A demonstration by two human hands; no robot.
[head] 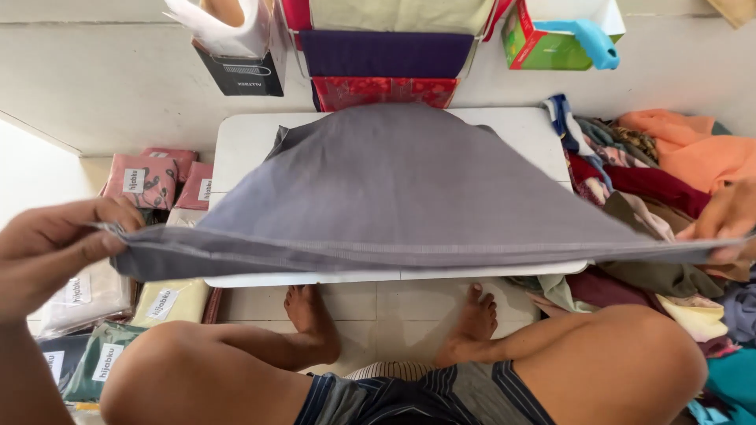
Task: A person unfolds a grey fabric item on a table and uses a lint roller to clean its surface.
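Two hands hold one grey cloth (394, 189) stretched wide above a low white table (236, 138). The left hand (55, 244) is at the cloth's near left corner, thumb and fingers closed in a pinch on the hemmed edge, just past the table's near left corner. The right hand (728, 216) is at the opposite end of the same hem, out beyond the table's right edge, fingers closed on the tip of the cloth; only part of that hand is in view. Between the two hands the hem runs as a taut, almost level band along the table's near edge and slightly in front of it. From there the cloth narrows away toward the far edge of the table, where its rounded far end lies on the tabletop and covers most of it.

Below the near edge the person's bare feet (472, 315) rest on the tiled floor, knees spread to either side. Left of the table lie packaged folded cloths (146, 179) in pink, cream and green wrappers with labels. Right of it sits a loose heap of coloured fabrics (669, 169), orange, dark red, olive and teal, touching the table's right edge. Past the far edge stand a purple folded cloth (386, 53), a red patterned one (382, 90) beneath it, and a green box (543, 39).
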